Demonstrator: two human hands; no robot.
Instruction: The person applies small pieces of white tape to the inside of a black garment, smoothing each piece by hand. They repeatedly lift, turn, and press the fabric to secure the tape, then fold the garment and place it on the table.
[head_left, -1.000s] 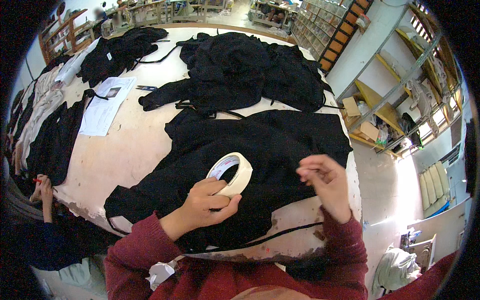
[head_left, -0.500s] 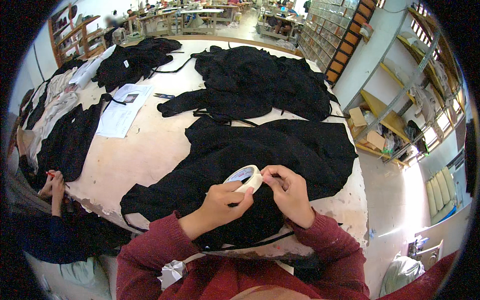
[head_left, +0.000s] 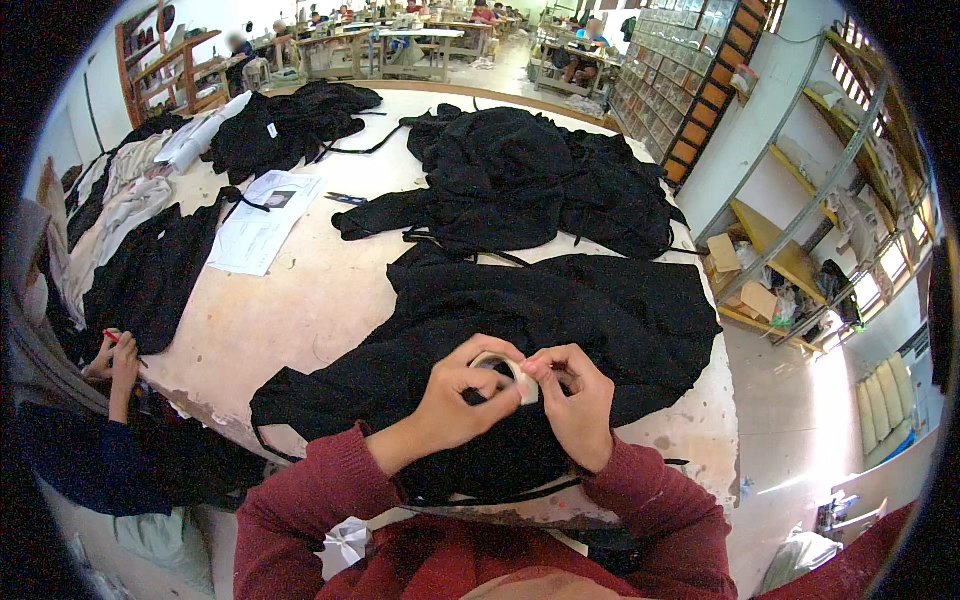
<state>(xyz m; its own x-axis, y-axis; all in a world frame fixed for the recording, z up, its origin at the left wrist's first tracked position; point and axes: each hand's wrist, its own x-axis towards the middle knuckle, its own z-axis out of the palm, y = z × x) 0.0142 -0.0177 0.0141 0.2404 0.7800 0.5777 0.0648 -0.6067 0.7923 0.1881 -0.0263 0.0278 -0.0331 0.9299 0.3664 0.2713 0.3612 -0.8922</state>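
Note:
My left hand grips a roll of cream masking tape, its fingers over the top and the thumb against the side. At the roll's right edge, my right hand is closed in a pinch against the tape; whether a loose tape end sits between those fingertips is too small to make out. Both hands are held above a black knit garment spread across the near part of the table. A thin black tie trails along the table's front edge below my wrists.
More black garments lie bunched farther back on the pale table. Small snips and a printed sheet are left of them. A co-worker's hands hold something red at the left edge. Metal shelves stand right.
My left hand has turned the tape roll and shifted its grip up over it. My right fingertips now press close against the roll. The whole view has shifted slightly.

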